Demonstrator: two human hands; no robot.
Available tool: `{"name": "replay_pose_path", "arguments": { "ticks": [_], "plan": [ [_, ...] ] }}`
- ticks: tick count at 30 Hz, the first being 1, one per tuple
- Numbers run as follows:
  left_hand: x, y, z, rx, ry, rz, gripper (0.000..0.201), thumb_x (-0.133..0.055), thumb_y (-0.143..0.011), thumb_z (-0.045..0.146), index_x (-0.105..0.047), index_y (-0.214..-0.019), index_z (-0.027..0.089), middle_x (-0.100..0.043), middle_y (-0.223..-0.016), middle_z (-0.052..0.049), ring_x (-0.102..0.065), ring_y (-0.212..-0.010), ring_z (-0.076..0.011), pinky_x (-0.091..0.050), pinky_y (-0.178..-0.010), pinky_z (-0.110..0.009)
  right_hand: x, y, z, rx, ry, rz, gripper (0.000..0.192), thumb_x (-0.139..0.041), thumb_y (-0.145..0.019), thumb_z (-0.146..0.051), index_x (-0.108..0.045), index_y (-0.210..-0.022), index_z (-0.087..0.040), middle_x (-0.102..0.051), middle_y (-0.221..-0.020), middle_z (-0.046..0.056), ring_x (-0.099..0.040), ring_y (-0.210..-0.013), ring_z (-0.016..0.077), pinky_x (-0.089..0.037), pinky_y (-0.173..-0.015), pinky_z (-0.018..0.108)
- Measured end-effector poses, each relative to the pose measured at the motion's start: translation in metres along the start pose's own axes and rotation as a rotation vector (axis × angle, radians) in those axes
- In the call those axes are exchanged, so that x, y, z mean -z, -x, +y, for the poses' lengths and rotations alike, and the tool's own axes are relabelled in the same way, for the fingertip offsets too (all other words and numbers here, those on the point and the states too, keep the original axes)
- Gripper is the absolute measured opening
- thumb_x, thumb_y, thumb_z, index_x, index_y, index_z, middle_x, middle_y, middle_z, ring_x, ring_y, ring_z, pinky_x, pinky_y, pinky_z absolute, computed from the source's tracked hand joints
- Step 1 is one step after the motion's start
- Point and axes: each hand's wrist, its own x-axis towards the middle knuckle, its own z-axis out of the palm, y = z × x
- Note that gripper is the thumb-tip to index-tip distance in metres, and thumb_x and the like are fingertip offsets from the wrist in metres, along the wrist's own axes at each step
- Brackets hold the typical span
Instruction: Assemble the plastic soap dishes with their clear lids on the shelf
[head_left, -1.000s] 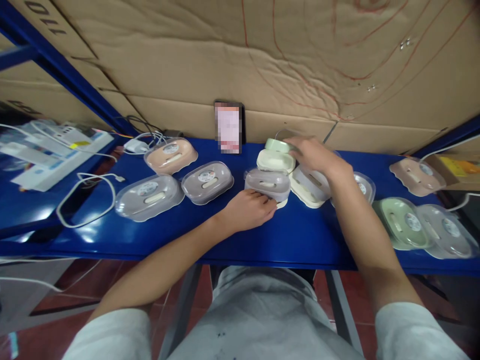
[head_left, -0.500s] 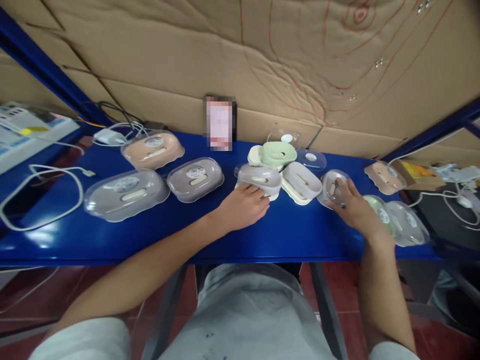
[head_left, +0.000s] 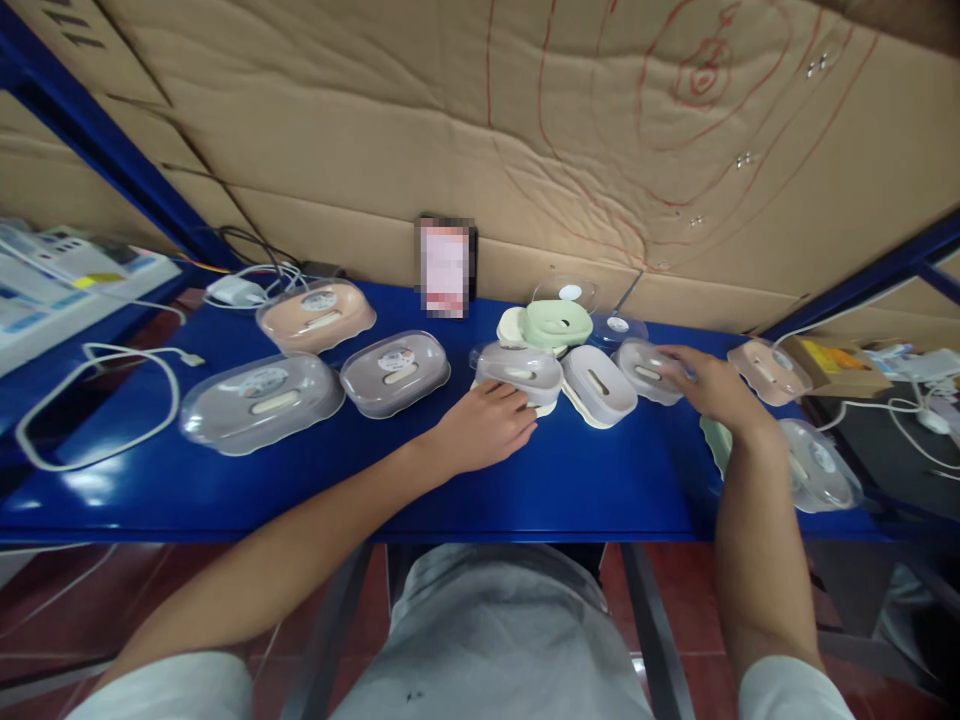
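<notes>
A grey soap dish (head_left: 519,362) with a clear lid rests on a cream base piece in the middle of the blue table. The curled fingers of my left hand (head_left: 491,425) are closed at its front edge; the fingertips are partly hidden. My right hand (head_left: 709,385) grips the right end of another grey lidded soap dish (head_left: 646,372). Between them, a grey dish without a lid (head_left: 600,385) leans on a cream piece. Behind lies a light green dish (head_left: 559,325), with a loose clear lid (head_left: 616,328) to its right.
Lidded dishes stand at left: a peach one (head_left: 319,318) and two grey ones. At right are a peach dish (head_left: 769,370), a clear-lidded grey dish (head_left: 817,465) and a green one partly behind my forearm. A phone (head_left: 446,265) leans on the cardboard. A white cable (head_left: 97,410) lies left.
My right hand has shifted the grey lidded dish left and back, closer to the unlidded one. My left hand stays at its dish. The view has tilted slightly.
</notes>
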Motion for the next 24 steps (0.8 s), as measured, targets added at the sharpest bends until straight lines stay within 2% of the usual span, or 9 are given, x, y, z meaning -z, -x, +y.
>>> {"name": "replay_pose_path", "arguments": {
  "ticks": [3,5,7,10,12,15,20,22,24],
  "plan": [
    [0.000,0.000,0.000,0.002,-0.001,0.002,0.025,-0.057,-0.108,0.029,-0.076,-0.096,0.017,-0.073,-0.094,-0.007,-0.068,-0.089,-0.0226,-0.046,-0.085,-0.038,0.004,0.002,0.000,-0.011,-0.008,0.199,0.039,-0.045,-0.108,-0.040,-0.074,-0.128,-0.024,-0.077,-0.128,0.014,-0.068,-0.127,0.0358,-0.052,-0.109,0.057],
    [0.000,0.000,0.000,-0.001,-0.004,0.003,0.025,-0.057,-0.108,0.028,-0.076,-0.096,0.017,-0.073,-0.094,-0.007,-0.068,-0.089,-0.0225,-0.047,-0.086,-0.038,0.002,0.009,-0.004,0.004,-0.036,0.248,0.037,-0.047,-0.107,-0.041,-0.077,-0.119,-0.023,-0.079,-0.120,0.015,-0.072,-0.117,0.0347,-0.055,-0.106,0.054],
    [0.001,-0.001,0.000,-0.004,-0.011,0.001,0.026,-0.056,-0.109,0.028,-0.075,-0.096,0.017,-0.073,-0.094,-0.007,-0.068,-0.089,-0.0229,-0.046,-0.086,-0.038,-0.004,0.015,-0.007,0.031,-0.079,0.148,0.038,-0.050,-0.106,-0.045,-0.077,-0.119,-0.022,-0.080,-0.118,0.013,-0.076,-0.109,0.0321,-0.059,-0.101,0.049],
    [0.001,0.000,0.000,-0.004,-0.010,-0.007,0.026,-0.056,-0.109,0.029,-0.075,-0.097,0.017,-0.072,-0.093,-0.007,-0.068,-0.090,-0.0237,-0.046,-0.087,-0.039,-0.017,0.020,-0.008,0.030,-0.087,-0.034,0.047,-0.063,-0.098,-0.049,-0.073,-0.134,-0.021,-0.077,-0.133,0.013,-0.074,-0.121,0.0363,-0.060,-0.103,0.050],
    [0.002,0.000,0.000,-0.001,-0.004,-0.015,0.026,-0.056,-0.109,0.029,-0.075,-0.098,0.017,-0.072,-0.094,-0.007,-0.068,-0.090,-0.0236,-0.046,-0.087,-0.039,-0.024,0.019,-0.007,0.023,-0.058,-0.091,0.052,-0.066,-0.095,-0.048,-0.071,-0.139,-0.021,-0.074,-0.140,0.014,-0.071,-0.127,0.0391,-0.058,-0.105,0.053],
    [0.003,0.000,-0.001,-0.001,-0.002,-0.028,0.026,-0.055,-0.109,0.029,-0.076,-0.100,0.017,-0.073,-0.096,-0.008,-0.068,-0.090,-0.0235,-0.046,-0.088,-0.039,-0.024,0.017,-0.008,0.067,-0.057,-0.100,0.044,-0.057,-0.102,-0.046,-0.073,-0.137,-0.024,-0.076,-0.137,0.011,-0.073,-0.124,0.0367,-0.058,-0.104,0.051],
    [0.005,0.000,-0.002,0.011,0.007,-0.046,0.027,-0.055,-0.110,0.029,-0.077,-0.102,0.017,-0.073,-0.097,-0.008,-0.068,-0.093,-0.0244,-0.047,-0.087,-0.039,-0.012,0.013,-0.021,0.087,-0.150,0.095,0.044,-0.048,-0.108,-0.049,-0.075,-0.130,-0.022,-0.081,-0.122,0.012,-0.077,-0.110,0.0343,-0.058,-0.100,0.049],
    [0.004,0.001,-0.002,0.016,0.011,-0.048,0.026,-0.056,-0.109,0.029,-0.077,-0.102,0.016,-0.073,-0.097,-0.008,-0.068,-0.094,-0.0245,-0.047,-0.088,-0.039,-0.009,0.010,-0.030,0.104,-0.159,0.180,0.042,-0.047,-0.109,-0.046,-0.073,-0.134,-0.024,-0.077,-0.134,0.012,-0.071,-0.126,0.0348,-0.051,-0.111,0.054],
    [0.004,0.001,-0.002,0.016,0.008,-0.048,0.025,-0.056,-0.109,0.030,-0.077,-0.103,0.016,-0.073,-0.097,-0.008,-0.068,-0.095,-0.0243,-0.046,-0.089,-0.039,-0.005,0.009,-0.037,0.119,-0.115,0.223,0.042,-0.044,-0.110,-0.040,-0.068,-0.142,-0.026,-0.065,-0.154,0.013,-0.057,-0.146,0.0354,-0.038,-0.123,0.059]
  ]
}}
